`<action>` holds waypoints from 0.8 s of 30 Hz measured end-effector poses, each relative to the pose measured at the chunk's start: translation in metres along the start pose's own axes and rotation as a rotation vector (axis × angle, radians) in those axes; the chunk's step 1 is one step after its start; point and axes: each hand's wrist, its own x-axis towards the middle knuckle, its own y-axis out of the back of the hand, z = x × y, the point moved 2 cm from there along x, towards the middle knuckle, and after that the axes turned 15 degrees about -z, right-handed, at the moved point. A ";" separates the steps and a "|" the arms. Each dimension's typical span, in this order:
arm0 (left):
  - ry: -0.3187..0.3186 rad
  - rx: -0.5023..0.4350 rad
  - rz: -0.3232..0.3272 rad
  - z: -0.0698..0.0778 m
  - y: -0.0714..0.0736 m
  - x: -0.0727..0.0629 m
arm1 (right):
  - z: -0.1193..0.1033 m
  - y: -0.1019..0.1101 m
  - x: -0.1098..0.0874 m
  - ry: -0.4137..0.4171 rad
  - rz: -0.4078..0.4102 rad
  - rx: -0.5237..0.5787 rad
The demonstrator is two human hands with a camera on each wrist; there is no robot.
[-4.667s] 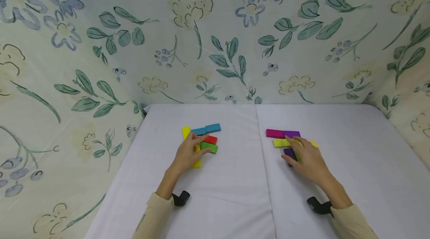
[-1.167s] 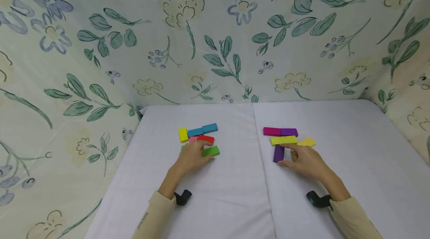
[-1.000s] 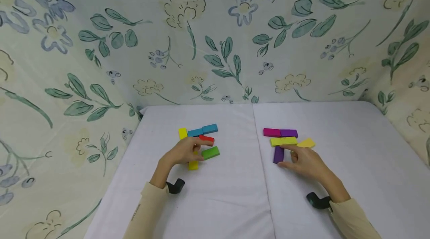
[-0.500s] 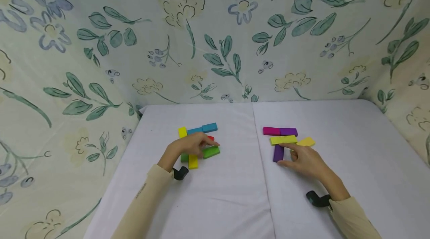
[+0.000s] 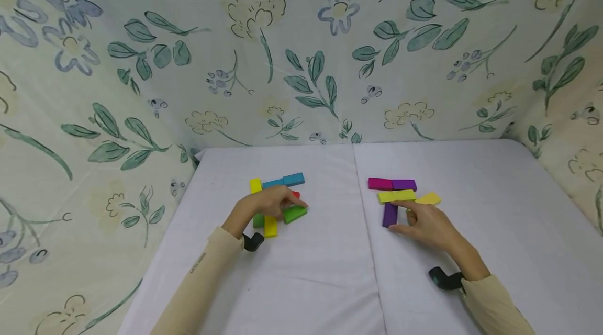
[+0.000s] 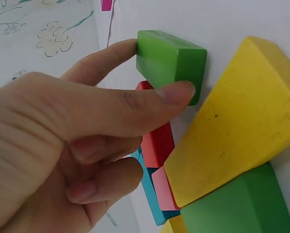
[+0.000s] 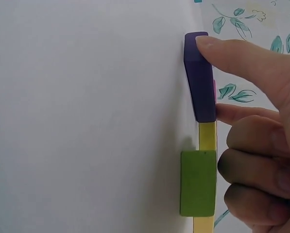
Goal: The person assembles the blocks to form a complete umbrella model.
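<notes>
In the head view, my left hand (image 5: 265, 203) reaches over the left group of blocks. Its thumb and index finger pinch a green block (image 6: 171, 58) at its two ends. Beside it stand a large-looking yellow block (image 6: 237, 121), another green block (image 6: 237, 206), a red block (image 6: 158, 145) and a pink block (image 6: 165, 188). My right hand (image 5: 426, 223) holds a dark purple block (image 7: 200, 85) between thumb and index fingertip, its other fingers curled. That block meets a lime-yellow block (image 5: 397, 196); a green block (image 7: 198, 183) by the curled fingers is mostly hidden from above.
Two blue blocks (image 5: 294, 179) and a yellow block (image 5: 255, 185) lie at the back of the left group. Behind the right group are a magenta block (image 5: 380, 184) and a purple block (image 5: 404, 185), with an orange-yellow block (image 5: 428, 198) at its right. White cloth (image 5: 330, 272) covers the table.
Over several seconds the left group's front green block has turned to slant up rightward, and the dark purple block has shifted left. My left hand swung over the blocks; my right has lately stayed still.
</notes>
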 end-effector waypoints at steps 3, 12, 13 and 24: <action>-0.009 0.007 0.023 -0.002 -0.002 -0.001 | -0.002 0.000 0.000 0.006 -0.003 0.011; -0.007 0.005 0.119 -0.008 -0.012 0.000 | -0.002 -0.002 0.002 0.025 -0.016 0.045; -0.016 0.000 0.127 -0.008 -0.013 0.001 | -0.001 -0.002 0.002 0.025 -0.015 0.048; -0.022 0.012 0.203 -0.012 -0.021 -0.001 | 0.000 -0.003 0.003 0.012 -0.002 0.061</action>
